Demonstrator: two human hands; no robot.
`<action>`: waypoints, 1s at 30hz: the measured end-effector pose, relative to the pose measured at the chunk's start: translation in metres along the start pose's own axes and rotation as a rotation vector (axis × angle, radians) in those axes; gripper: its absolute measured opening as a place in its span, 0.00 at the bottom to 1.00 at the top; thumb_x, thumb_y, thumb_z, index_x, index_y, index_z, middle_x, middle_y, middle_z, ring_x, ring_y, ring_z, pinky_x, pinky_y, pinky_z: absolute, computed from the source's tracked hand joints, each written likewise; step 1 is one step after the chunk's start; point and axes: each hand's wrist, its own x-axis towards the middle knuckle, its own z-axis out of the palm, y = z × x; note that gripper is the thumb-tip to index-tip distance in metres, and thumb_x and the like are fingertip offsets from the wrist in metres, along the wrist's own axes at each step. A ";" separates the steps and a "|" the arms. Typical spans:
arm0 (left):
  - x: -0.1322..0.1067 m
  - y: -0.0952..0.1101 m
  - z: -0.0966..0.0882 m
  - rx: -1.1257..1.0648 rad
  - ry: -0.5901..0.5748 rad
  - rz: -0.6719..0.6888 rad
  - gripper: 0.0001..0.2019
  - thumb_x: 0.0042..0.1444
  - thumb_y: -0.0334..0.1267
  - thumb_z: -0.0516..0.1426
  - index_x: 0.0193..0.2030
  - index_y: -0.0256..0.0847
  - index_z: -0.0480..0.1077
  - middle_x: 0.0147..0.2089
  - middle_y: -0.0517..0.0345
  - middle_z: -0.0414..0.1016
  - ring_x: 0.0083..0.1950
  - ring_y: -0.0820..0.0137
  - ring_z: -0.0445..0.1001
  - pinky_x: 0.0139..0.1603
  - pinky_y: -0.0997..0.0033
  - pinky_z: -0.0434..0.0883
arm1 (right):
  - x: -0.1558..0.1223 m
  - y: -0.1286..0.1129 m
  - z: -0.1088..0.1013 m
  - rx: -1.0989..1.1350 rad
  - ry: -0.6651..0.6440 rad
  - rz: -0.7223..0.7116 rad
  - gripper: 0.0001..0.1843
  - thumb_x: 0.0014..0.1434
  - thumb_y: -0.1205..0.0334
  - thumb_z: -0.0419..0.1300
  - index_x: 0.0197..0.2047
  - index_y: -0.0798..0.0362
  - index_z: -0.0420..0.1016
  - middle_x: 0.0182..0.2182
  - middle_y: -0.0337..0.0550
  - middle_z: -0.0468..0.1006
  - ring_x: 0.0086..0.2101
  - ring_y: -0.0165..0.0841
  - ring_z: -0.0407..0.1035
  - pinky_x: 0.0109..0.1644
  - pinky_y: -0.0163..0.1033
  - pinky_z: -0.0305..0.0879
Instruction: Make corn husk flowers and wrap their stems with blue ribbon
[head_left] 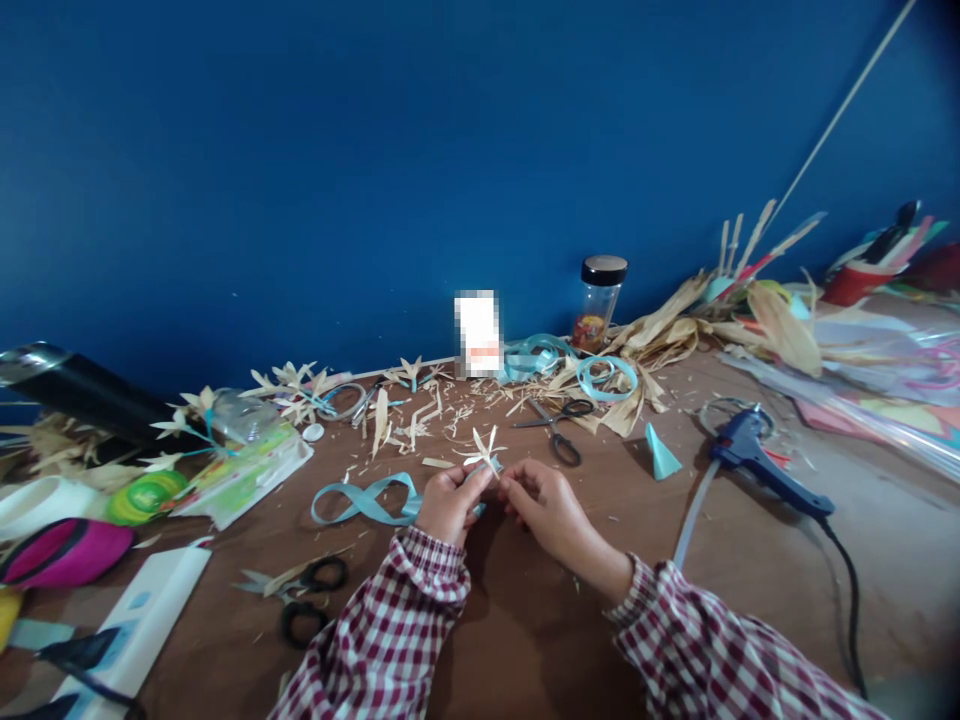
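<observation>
My left hand point(450, 503) and my right hand point(546, 508) meet over the brown table point(525, 620), both in checked sleeves. Their fingertips pinch a small pale husk flower point(484, 448) with pointed petals. A light blue ribbon point(364, 500) trails from under my left hand to the left across the table. Both hands are closed around the flower's base.
Black-handled scissors point(559, 425) lie just beyond my hands, another pair point(307, 595) at the near left. A blue glue gun point(757, 462) with cable rests at right. A small blue cone point(661, 455), a jar point(598, 300), husk scraps, finished flowers point(292, 385) and ribbon rolls point(606, 377) line the blue wall.
</observation>
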 end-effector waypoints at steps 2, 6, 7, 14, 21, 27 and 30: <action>-0.001 0.001 0.000 -0.007 -0.002 -0.003 0.19 0.35 0.48 0.66 0.29 0.35 0.71 0.13 0.74 0.48 0.14 0.85 0.43 0.13 0.83 0.40 | 0.000 -0.002 0.000 0.052 -0.005 0.003 0.09 0.57 0.58 0.54 0.35 0.54 0.69 0.23 0.37 0.72 0.22 0.27 0.65 0.23 0.30 0.60; -0.003 0.004 0.002 -0.006 -0.002 -0.017 0.20 0.36 0.48 0.65 0.30 0.34 0.71 0.13 0.74 0.49 0.14 0.85 0.42 0.13 0.83 0.39 | 0.000 -0.004 0.001 0.103 -0.038 -0.015 0.10 0.58 0.57 0.54 0.38 0.55 0.69 0.27 0.40 0.74 0.24 0.28 0.67 0.24 0.30 0.61; -0.003 0.005 0.002 -0.004 -0.005 -0.019 0.20 0.36 0.48 0.65 0.31 0.34 0.71 0.13 0.74 0.49 0.15 0.85 0.43 0.13 0.83 0.39 | 0.000 -0.003 0.000 0.094 -0.043 -0.021 0.10 0.58 0.58 0.54 0.37 0.55 0.69 0.27 0.40 0.74 0.24 0.28 0.67 0.24 0.30 0.61; -0.003 0.001 0.002 0.091 0.038 0.023 0.21 0.36 0.50 0.65 0.32 0.33 0.73 0.14 0.72 0.51 0.15 0.85 0.45 0.13 0.83 0.42 | 0.002 0.002 0.001 0.058 -0.014 0.002 0.07 0.56 0.61 0.55 0.31 0.55 0.69 0.22 0.37 0.71 0.21 0.26 0.64 0.23 0.29 0.59; -0.002 0.002 -0.003 0.393 0.074 0.192 0.17 0.45 0.48 0.59 0.35 0.36 0.75 0.16 0.65 0.66 0.16 0.77 0.61 0.17 0.78 0.60 | 0.004 0.000 0.000 0.231 0.059 0.089 0.09 0.53 0.57 0.58 0.30 0.55 0.68 0.22 0.37 0.72 0.19 0.25 0.63 0.20 0.28 0.58; -0.005 0.002 -0.002 0.697 0.071 0.487 0.13 0.49 0.37 0.57 0.41 0.38 0.75 0.38 0.52 0.79 0.40 0.65 0.75 0.47 0.65 0.69 | 0.006 0.000 0.000 0.282 0.090 0.096 0.10 0.52 0.57 0.59 0.31 0.55 0.67 0.23 0.37 0.73 0.21 0.25 0.65 0.22 0.28 0.60; -0.006 -0.002 -0.001 0.664 0.070 0.509 0.19 0.47 0.35 0.59 0.49 0.38 0.71 0.39 0.51 0.77 0.38 0.66 0.75 0.44 0.66 0.71 | 0.006 0.000 0.000 0.301 0.101 0.093 0.10 0.51 0.57 0.59 0.32 0.55 0.67 0.24 0.38 0.74 0.22 0.25 0.66 0.24 0.29 0.62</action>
